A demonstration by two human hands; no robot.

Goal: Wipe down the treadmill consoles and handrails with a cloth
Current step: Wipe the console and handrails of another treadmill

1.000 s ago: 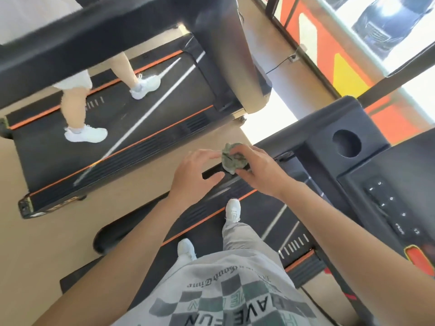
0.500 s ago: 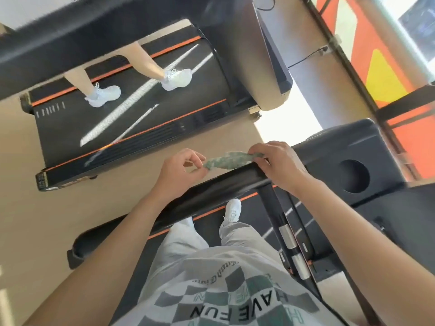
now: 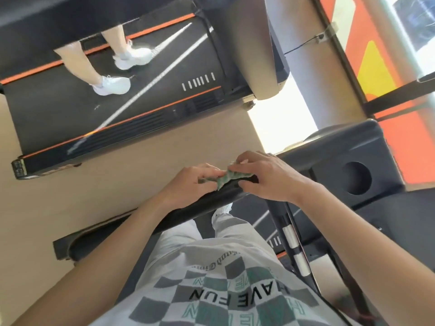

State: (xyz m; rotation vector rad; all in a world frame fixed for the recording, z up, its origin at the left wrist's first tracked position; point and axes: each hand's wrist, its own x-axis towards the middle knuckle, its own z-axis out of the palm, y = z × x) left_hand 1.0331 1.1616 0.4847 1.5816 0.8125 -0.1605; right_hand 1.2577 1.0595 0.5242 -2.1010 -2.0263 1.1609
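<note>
Cloth [image 3: 227,178], pinched at either end by the left hand [image 3: 194,184] and right hand [image 3: 267,177], should be spread flat over the handrail [image 3: 227,192] before wiping firmly.

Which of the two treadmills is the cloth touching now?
The near treadmill: left hand and right hand hold the green cloth on its handrail. The far treadmill carries only a walker.
</note>
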